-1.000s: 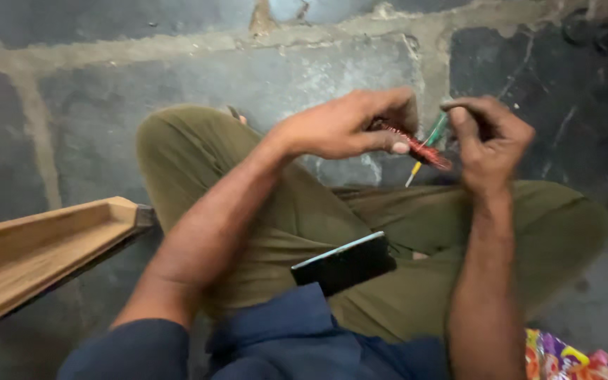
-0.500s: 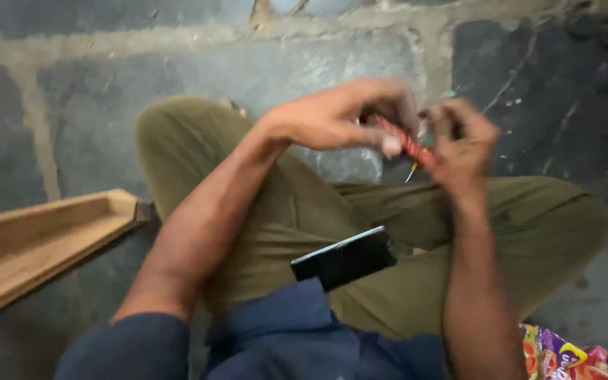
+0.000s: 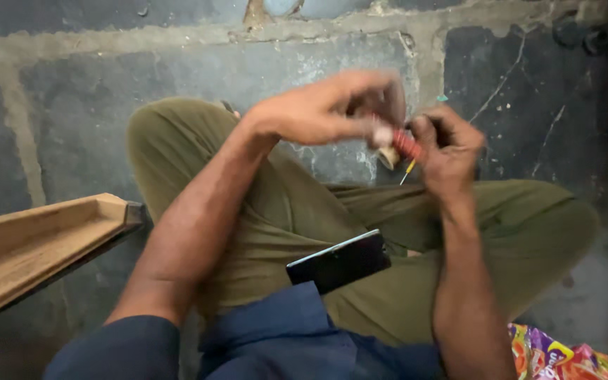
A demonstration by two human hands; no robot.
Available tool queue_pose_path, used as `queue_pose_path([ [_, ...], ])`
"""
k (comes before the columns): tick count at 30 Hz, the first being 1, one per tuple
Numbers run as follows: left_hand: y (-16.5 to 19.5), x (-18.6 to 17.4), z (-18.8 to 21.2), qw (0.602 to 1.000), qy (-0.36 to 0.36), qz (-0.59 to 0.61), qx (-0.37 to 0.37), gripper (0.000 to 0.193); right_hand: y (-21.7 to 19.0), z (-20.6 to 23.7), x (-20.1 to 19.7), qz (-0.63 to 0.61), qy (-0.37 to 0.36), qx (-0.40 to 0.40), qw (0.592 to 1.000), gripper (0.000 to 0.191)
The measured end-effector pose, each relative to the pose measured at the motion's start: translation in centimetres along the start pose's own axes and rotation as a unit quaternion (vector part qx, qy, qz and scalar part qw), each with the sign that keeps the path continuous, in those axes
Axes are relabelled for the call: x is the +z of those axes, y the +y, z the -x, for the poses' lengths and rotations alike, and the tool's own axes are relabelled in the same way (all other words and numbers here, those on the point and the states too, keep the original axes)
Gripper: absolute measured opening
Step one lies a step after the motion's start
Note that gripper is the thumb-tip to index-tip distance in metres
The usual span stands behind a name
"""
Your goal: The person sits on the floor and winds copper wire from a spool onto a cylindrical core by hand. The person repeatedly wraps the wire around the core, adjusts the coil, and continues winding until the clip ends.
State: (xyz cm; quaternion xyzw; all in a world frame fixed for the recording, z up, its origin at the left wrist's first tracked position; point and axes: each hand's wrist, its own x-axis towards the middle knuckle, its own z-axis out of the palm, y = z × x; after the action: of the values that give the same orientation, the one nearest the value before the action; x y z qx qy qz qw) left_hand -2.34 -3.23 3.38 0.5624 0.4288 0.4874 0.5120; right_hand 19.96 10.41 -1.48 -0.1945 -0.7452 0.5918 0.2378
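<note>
**Small red-handled tool worked between both hands above the lap**

- Step in hand, as judged: fine two-handed manipulation of a slim red tool (image 3: 407, 146), looks like a small screwdriver. A thin yellow-tipped shaft (image 3: 407, 171) is seen poking down below the right hand.
- Tool location: far centre-right of the scene, held in the air over the crossed legs in olive trousers (image 3: 304, 218), between the two hands.
- Right hand (image 3: 448, 151): fingers curled tight around the red handle.
- Left hand (image 3: 325, 112): motion-blurred; fingertips pinched at the tool's near-left end, where something small and pale (image 3: 389, 156) is seen. Whether that piece is held or just touched cannot be told.
- A dark phone (image 3: 339, 262) is rested on the lap, near centre, apart from both hands.
- A wooden moulding (image 3: 36, 243) is laid at the left, a colourful wrapper (image 3: 561, 355) at near right, on the grey stone floor (image 3: 93, 98).
- Next move, as judged: steady grip by the right hand is needed while the left pinch is aligned on the tool's end; blur suggests fast motion, so slip of the small pale piece is the risk.
</note>
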Motion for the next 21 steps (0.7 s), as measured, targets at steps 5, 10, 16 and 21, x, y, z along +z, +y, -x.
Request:
queue_pose_path([
  [5, 0.0, -1.0, 0.4, 0.937, 0.27, -0.217, 0.043, 0.033, -0.3, 1.3, 3.4, 0.045, -0.12, 0.059, 0.99, 0.011],
  [10, -1.3, 0.0, 0.1, 0.958, 0.087, -0.266, -0.065, 0.028, -0.6, 0.4, -0.7, 0.222, 0.017, -0.092, 0.971, 0.011],
  [16, -1.9, -0.7, -0.2, 0.986, 0.134, -0.072, 0.068, 0.028, 1.1, 0.5, 1.8, 0.034, 0.029, 0.07, 0.997, 0.019],
  [21, -2.1, -0.8, -0.2, 0.932, 0.255, -0.257, -0.031, 0.031, -0.4, 0.8, 1.2, 0.176, -0.026, -0.096, 0.979, 0.012],
])
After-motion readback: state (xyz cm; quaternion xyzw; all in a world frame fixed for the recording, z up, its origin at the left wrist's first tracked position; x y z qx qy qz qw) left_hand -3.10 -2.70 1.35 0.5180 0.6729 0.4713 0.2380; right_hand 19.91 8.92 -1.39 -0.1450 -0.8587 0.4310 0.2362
